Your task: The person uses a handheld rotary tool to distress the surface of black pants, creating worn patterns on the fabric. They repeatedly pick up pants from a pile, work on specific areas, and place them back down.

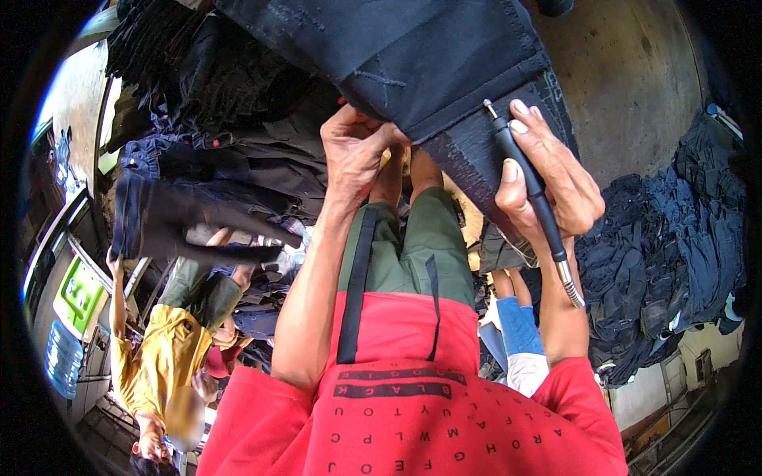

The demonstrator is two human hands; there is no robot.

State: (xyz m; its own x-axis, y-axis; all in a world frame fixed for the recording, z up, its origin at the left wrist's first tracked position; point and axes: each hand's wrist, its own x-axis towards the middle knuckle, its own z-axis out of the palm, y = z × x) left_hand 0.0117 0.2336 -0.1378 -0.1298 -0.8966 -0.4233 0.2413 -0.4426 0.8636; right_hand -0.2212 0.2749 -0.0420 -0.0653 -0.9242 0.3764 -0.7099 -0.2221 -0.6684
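Dark blue jeans [444, 67] stretch out in front of me, with short pale scuffed lines on the cloth and a stitched seam along the lower side. My left hand [357, 151] is closed in a pinch on the near edge of the jeans. In my right hand [565, 186] is a slim black rotary grinder pen [509, 141], gripped between thumb and fingers. Its small metal tip points up and left, over the cloth close to the seam; whether it touches cannot be told. A springy metal sleeve leads off its lower end.
Stacked dark garments [171, 59] fill the upper left, and a large heap of dark jeans [659, 254] lies at right. A brown board-like surface [627, 87] spreads at upper right. At left, a person in a yellow shirt [171, 349] holds dark trousers [178, 222].
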